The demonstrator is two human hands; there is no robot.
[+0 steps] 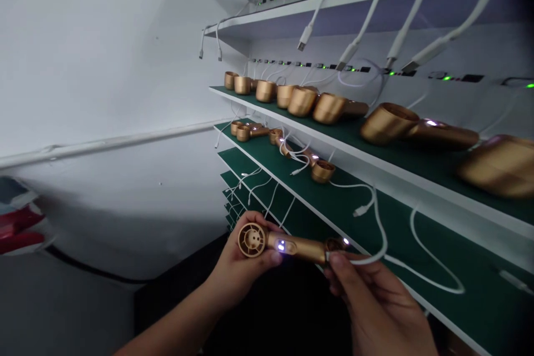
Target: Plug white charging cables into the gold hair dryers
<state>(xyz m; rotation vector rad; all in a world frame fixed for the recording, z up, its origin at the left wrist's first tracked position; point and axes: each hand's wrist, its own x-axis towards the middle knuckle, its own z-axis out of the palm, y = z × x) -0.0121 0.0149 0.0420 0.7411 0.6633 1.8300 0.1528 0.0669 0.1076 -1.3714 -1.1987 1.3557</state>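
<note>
A gold handheld device [306, 248] with a round slatted head and a lit display is held in front of the shelves. My left hand [244, 261] is wrapped round its head end, the thumb below the display. At the handle's other end, my right hand [367, 295] pinches the plug of a white cable [377, 253], which meets the handle's end. The plug itself is mostly hidden by the fingers. Behind the right fingertips, part of another gold device [335, 244] shows beside a small white light.
Gold devices [329, 108] line the upper green shelf [350, 136]; several more lie on the shelf below [287, 169] among loose white cables. White cables [362, 28] dangle from the top shelf. A pipe [104, 139] runs along the left wall, with a red and white object [20, 228] at far left.
</note>
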